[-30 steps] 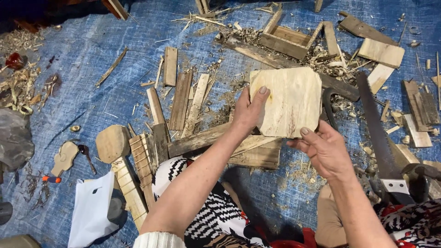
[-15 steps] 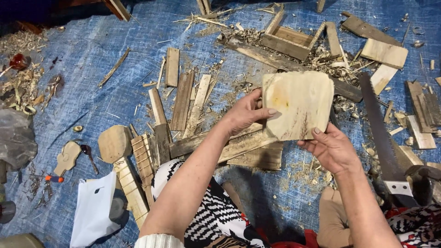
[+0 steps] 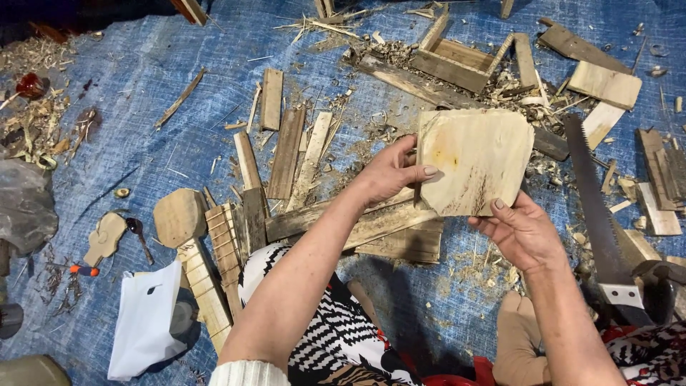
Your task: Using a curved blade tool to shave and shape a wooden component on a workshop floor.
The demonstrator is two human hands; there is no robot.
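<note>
— What's underneath it all?
— A blue tarp on the floor, strewn with wood offcuts and shavings (a handsaw lies at right).
— And the hands?
— Both grip a pale wooden slab, raised above the tarp: left hand on its left edge, right hand beneath its lower edge.

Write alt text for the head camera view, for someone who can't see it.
Two bare hands, left hand and right hand, hold up a pale flat wood slab over a blue tarp littered with wood offcuts and shavings. A handsaw lies to the right.
</note>
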